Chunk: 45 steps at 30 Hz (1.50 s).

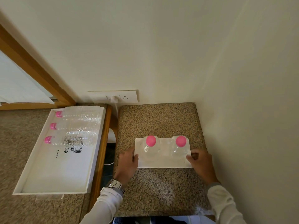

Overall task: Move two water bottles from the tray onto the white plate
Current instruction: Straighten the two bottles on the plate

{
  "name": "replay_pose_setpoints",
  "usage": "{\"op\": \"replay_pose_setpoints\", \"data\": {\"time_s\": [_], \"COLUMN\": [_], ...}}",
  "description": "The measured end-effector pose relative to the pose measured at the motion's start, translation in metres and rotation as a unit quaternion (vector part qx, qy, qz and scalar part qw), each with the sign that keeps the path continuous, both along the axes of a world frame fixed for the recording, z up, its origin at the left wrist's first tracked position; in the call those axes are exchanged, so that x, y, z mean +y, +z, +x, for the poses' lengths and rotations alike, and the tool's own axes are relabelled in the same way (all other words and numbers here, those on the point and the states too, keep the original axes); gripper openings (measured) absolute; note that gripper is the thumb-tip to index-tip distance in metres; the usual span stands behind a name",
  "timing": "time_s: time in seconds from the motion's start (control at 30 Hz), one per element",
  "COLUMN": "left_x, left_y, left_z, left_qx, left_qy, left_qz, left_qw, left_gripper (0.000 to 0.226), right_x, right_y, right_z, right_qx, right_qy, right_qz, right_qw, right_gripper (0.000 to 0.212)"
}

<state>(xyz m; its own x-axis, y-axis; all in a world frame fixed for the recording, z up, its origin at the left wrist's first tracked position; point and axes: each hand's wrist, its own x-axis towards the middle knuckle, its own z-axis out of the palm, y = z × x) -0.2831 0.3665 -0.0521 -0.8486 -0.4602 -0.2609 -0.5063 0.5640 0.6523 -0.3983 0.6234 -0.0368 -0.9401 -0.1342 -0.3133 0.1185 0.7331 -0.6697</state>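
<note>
Two clear water bottles with pink caps stand upright on the white plate (163,160): one on its left (150,143), one on its right (180,143). My left hand (127,164) grips the plate's left edge and my right hand (200,162) grips its right edge. The white tray (53,172) lies to the left and holds three more bottles on their sides (77,125), pink caps pointing left.
The plate rests on a speckled granite counter (160,188) against a cream wall. A wall socket with a white plug (114,97) sits behind. A wooden rail (100,152) and a gap separate the counter from the tray's surface.
</note>
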Motion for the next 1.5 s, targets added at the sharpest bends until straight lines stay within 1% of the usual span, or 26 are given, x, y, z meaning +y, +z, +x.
{"op": "replay_pose_setpoints", "data": {"time_s": [0.23,0.33,0.4,0.47,0.5,0.6,0.67,0.7,0.77,0.83,0.9,1.07,1.2,1.37,1.5], "left_x": [0.016,0.022,0.024,0.026,0.026,0.026,0.026,0.026,0.03,0.034,0.037,0.04,0.04,0.037,0.034], "left_y": [-0.003,-0.003,-0.005,-0.005,-0.005,-0.003,0.002,0.004,0.007,0.01,0.013,0.012,0.011,0.02,0.009], "left_z": [-0.001,-0.002,-0.003,-0.002,-0.001,0.001,-0.002,-0.004,-0.008,-0.013,-0.018,-0.021,-0.022,-0.022,-0.023], "left_qx": [-0.003,-0.003,-0.001,-0.001,-0.001,0.016,0.03,0.037,0.057,0.064,0.069,0.086,0.073,0.077,0.079], "left_qy": [0.01,0.015,0.017,0.015,0.009,-0.017,-0.044,-0.061,-0.078,-0.06,-0.038,-0.026,-0.005,-0.027,0.006], "left_qz": [0.016,0.011,0.002,-0.007,-0.015,-0.047,-0.05,-0.033,0.033,0.089,0.116,0.126,0.126,0.141,0.163], "left_qw": [1.0,1.0,1.0,1.0,1.0,0.999,0.997,0.997,0.995,0.992,0.99,0.988,0.989,0.987,0.983], "left_gripper": [0.036,0.036,0.033,0.036,0.041,0.068,0.08,0.084,0.089,0.086,0.079,0.07,0.066,0.064,0.062], "right_x": [0.013,0.017,0.019,0.021,0.022,0.024,0.023,0.02,0.013,0.006,0.0,-0.01,-0.01,-0.01,-0.01], "right_y": [-0.001,-0.002,-0.002,0.001,0.003,0.01,0.012,0.013,0.012,0.012,0.01,0.007,0.006,0.006,0.002], "right_z": [-0.011,-0.013,-0.015,-0.016,-0.015,-0.013,-0.013,-0.013,-0.012,-0.009,-0.006,-0.001,-0.001,-0.003,-0.004], "right_qx": [0.034,0.034,0.028,0.023,0.029,0.085,0.092,0.079,0.036,0.001,-0.008,0.047,0.074,0.084,0.091], "right_qy": [0.006,0.018,0.03,0.046,0.056,0.097,0.136,0.154,0.174,0.17,0.15,0.088,0.083,0.085,0.087], "right_qz": [0.019,0.031,0.036,0.032,0.023,-0.007,-0.05,-0.073,-0.105,-0.134,-0.156,-0.148,-0.159,-0.163,-0.167], "right_qw": [0.999,0.999,0.999,0.998,0.998,0.992,0.985,0.982,0.979,0.976,0.976,0.984,0.981,0.979,0.978], "right_gripper": [0.002,0.004,0.01,0.018,0.024,0.055,0.074,0.08,0.087,0.085,0.081,0.077,0.068,0.066,0.067]}}
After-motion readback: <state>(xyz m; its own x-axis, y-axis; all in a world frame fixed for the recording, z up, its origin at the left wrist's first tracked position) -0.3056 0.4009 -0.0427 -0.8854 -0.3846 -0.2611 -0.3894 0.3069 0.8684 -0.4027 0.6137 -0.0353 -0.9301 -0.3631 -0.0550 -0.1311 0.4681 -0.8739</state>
